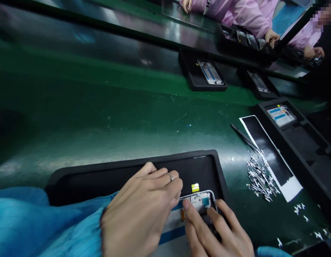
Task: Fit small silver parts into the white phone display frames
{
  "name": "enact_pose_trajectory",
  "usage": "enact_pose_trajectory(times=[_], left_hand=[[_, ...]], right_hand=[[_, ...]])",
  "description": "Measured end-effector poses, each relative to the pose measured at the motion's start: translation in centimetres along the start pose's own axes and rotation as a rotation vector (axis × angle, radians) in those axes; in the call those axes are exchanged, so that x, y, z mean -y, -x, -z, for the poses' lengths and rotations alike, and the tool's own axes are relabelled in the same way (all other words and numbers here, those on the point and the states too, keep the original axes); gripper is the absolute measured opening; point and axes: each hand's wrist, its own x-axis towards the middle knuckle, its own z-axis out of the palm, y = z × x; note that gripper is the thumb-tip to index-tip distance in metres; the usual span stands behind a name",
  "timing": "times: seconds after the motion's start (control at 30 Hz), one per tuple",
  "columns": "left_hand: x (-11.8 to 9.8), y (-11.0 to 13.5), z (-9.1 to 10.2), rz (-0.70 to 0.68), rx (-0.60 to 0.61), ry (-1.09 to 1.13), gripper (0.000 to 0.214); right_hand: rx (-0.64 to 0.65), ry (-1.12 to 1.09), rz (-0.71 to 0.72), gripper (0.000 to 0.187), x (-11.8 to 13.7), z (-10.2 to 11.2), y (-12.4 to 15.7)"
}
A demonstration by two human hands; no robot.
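A phone frame [178, 236] with white and blue strips inside lies in a black foam tray [128, 160], its top end with small parts facing away from me. My left hand [144, 207], a ring on one finger, is closed in a curl at the frame's left edge. Its fingertips are turned away, so what they pinch is hidden. My right hand [216, 228] grips the top right of the frame, fingertips on the inner parts and over the outer edge. A yellow tab [195, 187] sticks out beyond the frame's top edge.
To the right lie black tweezers [244, 137], a heap of small strips [260, 176] and a black sheet with white borders [272, 153]. Another foam tray [312, 142] holds a phone frame. Farther trays [192, 73] stand across the green table. Co-workers in pink sleeves [251, 14] work opposite.
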Motion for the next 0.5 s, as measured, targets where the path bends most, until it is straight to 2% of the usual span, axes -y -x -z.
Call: enact_pose_trajectory(times=[0.1,0.2,0.37,0.5], left_hand=[[0.3,0.6,-0.2,0.034,-0.062,-0.006,0.022],[1.0,1.8,-0.6,0.071,-0.146,-0.027,0.022],[2.2,4.0,-1.4,0.104,-0.212,-0.066,0.026],[3.3,5.1,-0.8,0.093,-0.271,-0.160,0.031]], right_hand=[[0.018,0.009,0.002,0.023,0.2,-0.1,0.1],[0.097,0.016,0.035,0.022,0.3,-0.1,0.5],[0.169,0.093,0.104,0.022,0.9,-0.5,1.5],[0.237,0.194,0.122,0.029,1.6,-0.7,2.1]])
